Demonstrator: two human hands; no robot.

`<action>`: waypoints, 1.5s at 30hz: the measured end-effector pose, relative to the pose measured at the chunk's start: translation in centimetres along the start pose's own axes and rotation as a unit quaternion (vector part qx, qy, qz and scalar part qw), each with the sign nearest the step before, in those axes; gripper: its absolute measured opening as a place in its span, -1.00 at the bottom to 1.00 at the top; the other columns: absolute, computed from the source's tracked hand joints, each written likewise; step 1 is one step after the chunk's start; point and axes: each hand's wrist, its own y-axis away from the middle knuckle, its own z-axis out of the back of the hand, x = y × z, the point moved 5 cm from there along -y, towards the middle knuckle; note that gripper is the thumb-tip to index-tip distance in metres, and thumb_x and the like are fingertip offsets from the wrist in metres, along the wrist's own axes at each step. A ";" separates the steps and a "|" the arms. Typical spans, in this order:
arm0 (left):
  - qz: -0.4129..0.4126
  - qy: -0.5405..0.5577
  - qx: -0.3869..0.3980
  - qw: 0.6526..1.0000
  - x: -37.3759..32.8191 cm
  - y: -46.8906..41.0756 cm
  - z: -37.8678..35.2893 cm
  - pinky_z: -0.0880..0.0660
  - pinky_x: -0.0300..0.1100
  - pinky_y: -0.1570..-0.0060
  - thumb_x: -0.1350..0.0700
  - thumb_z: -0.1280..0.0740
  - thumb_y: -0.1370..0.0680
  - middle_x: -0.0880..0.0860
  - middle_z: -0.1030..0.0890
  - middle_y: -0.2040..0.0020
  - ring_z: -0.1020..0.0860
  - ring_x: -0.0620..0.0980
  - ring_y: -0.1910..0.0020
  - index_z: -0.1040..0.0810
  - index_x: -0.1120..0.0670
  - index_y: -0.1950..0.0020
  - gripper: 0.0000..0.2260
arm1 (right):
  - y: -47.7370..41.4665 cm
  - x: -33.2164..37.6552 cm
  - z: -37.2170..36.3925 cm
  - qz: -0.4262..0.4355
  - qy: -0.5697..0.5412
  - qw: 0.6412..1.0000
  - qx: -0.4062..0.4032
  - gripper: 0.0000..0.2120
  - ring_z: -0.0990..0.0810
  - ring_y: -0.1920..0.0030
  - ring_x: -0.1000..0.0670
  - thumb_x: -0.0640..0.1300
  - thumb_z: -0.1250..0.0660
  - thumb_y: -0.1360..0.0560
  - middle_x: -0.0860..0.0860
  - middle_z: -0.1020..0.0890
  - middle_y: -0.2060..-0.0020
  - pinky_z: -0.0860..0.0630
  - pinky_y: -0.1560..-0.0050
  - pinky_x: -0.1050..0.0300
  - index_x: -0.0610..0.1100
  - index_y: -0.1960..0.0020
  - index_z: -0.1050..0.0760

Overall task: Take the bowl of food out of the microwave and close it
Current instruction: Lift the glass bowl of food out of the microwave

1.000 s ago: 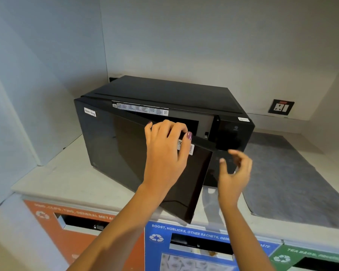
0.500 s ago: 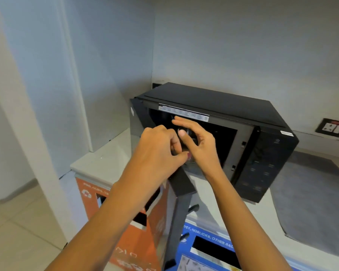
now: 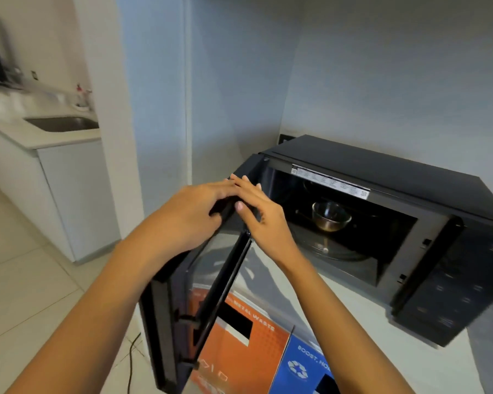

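Note:
A black microwave stands on a pale counter, its door swung wide open to the left. Inside, a clear glass bowl with something brown at its bottom sits on the glass turntable. My left hand grips the top edge of the open door. My right hand rests on the same top edge beside it, fingers spread flat, well in front of the cavity and apart from the bowl.
The counter runs under and in front of the microwave. Below it are an orange waste bin and a blue recycling bin. A white pillar stands left; beyond it a sink in another counter.
The door has swung from half open to wide open under my left hand. My right hand has joined it on the door's top edge. The bowl inside has come into sight.

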 end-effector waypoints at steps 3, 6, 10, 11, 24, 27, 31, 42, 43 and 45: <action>0.025 -0.042 0.010 0.999 1.1 0.0 0.4 -0.20 -0.26 -0.34 0.30 -0.17 -0.57 -0.10 -0.26 -0.51 -0.30 -0.02 -0.44 -0.19 -0.07 -0.49 -0.46 | -0.5 0.0 -1.4 0.013 0.017 1.000 -0.005 -0.64 -0.19 -0.52 0.05 -0.19 -0.19 -0.62 0.01 -0.40 -0.44 -0.01 -0.57 0.03 -0.10 -0.41 -0.39; 0.055 -0.093 -0.020 0.994 1.6 0.3 -0.5 -0.18 -0.13 -0.40 0.16 -0.13 -0.61 -0.05 -0.18 -0.54 -0.26 0.01 -0.46 -0.09 -0.02 -0.52 -0.51 | -0.9 -0.1 -2.6 0.017 0.019 1.000 -0.005 -0.60 -0.14 -0.54 0.03 -0.24 -0.19 -0.61 0.01 -0.36 -0.47 0.01 -0.57 -0.02 -0.10 -0.45 -0.32; 0.111 -0.283 -0.105 0.947 2.9 0.3 -2.0 0.00 -0.04 -0.49 0.03 -0.05 -0.64 0.03 -0.04 -0.57 -0.06 0.02 -0.53 0.11 0.08 -0.55 -0.47 | -1.4 -0.3 -3.7 0.017 0.025 1.000 0.004 -0.56 -0.08 -0.56 0.01 -0.25 -0.17 -0.62 0.01 -0.30 -0.50 0.02 -0.57 -0.07 -0.06 -0.48 -0.25; 0.119 -0.302 -0.129 0.937 3.1 0.3 -2.4 0.05 -0.02 -0.50 0.02 -0.04 -0.64 0.04 -0.01 -0.58 -0.02 0.04 -0.54 0.13 0.09 -0.54 -0.46 | -1.4 -0.3 -3.9 0.017 0.030 0.999 0.009 -0.55 -0.06 -0.56 0.02 -0.25 -0.17 -0.62 0.01 -0.27 -0.51 0.03 -0.57 -0.07 -0.06 -0.48 -0.23; 0.132 -0.366 -0.244 0.889 6.5 0.1 -4.4 0.16 0.10 -0.47 0.13 -0.19 -0.57 0.12 -0.10 -0.56 -0.04 0.18 -0.53 0.00 0.16 -0.54 -0.40 | -2.0 -0.7 -6.1 0.019 0.034 0.998 0.049 -0.43 0.13 -0.56 0.08 -0.33 -0.11 -0.60 0.04 -0.04 -0.57 0.22 -0.53 0.22 -0.04 -0.55 -0.05; 0.118 -0.327 -0.273 0.897 6.1 -0.1 -4.5 0.10 0.12 -0.48 0.14 -0.17 -0.57 0.14 -0.17 -0.54 -0.06 0.18 -0.53 -0.08 0.17 -0.53 -0.45 | -1.4 -0.8 -5.7 0.025 0.030 0.999 0.032 -0.44 0.09 -0.57 0.07 -0.33 -0.13 -0.60 0.00 -0.06 -0.56 0.19 -0.53 0.26 -0.07 -0.54 -0.08; 0.101 -0.256 -0.297 0.914 5.6 -0.5 -5.5 0.30 0.11 -0.46 0.05 -0.11 -0.57 0.10 -0.13 -0.55 0.03 0.10 -0.55 -0.08 0.14 -0.53 -0.45 | 0.2 -2.4 -4.2 -0.002 0.035 0.999 -0.041 -0.48 -0.08 -0.55 0.08 -0.33 -0.18 -0.58 -0.01 -0.23 -0.52 0.04 -0.56 0.15 -0.14 -0.51 -0.19; 0.026 -0.081 -0.198 0.977 5.4 -4.1 -14.9 0.18 0.03 -0.50 -0.08 -0.11 -0.58 0.03 -0.03 -0.57 0.09 0.02 -0.55 -0.07 0.08 -0.54 -0.43 | 8.2 -9.9 4.6 -0.186 0.099 0.949 -0.234 -0.63 -0.30 -0.48 -0.01 -0.34 -0.22 -0.55 -0.06 -0.52 -0.34 -0.06 -0.45 0.44 -0.17 -0.33 -0.48; 0.015 -0.037 -0.188 0.981 5.2 -4.7 -15.9 0.12 0.02 -0.51 -0.05 -0.15 -0.59 0.01 -0.02 -0.57 0.09 0.00 -0.55 -0.07 0.07 -0.54 -0.44 | 9.0 -10.5 5.5 -0.207 0.099 0.942 -0.246 -0.63 -0.28 -0.48 0.02 -0.34 -0.22 -0.55 -0.03 -0.52 -0.32 -0.12 -0.46 0.40 -0.15 -0.33 -0.48; 0.001 0.043 -0.163 0.986 5.0 -5.8 -17.8 0.04 -0.03 -0.51 0.00 -0.22 -0.58 -0.04 0.00 -0.57 0.07 -0.05 -0.54 -0.07 0.04 -0.54 -0.43 | 10.1 -11.1 7.1 -0.231 0.110 0.929 -0.269 -0.63 -0.30 -0.44 0.08 -0.35 -0.23 -0.55 0.02 -0.54 -0.26 -0.24 -0.48 0.22 -0.13 -0.33 -0.48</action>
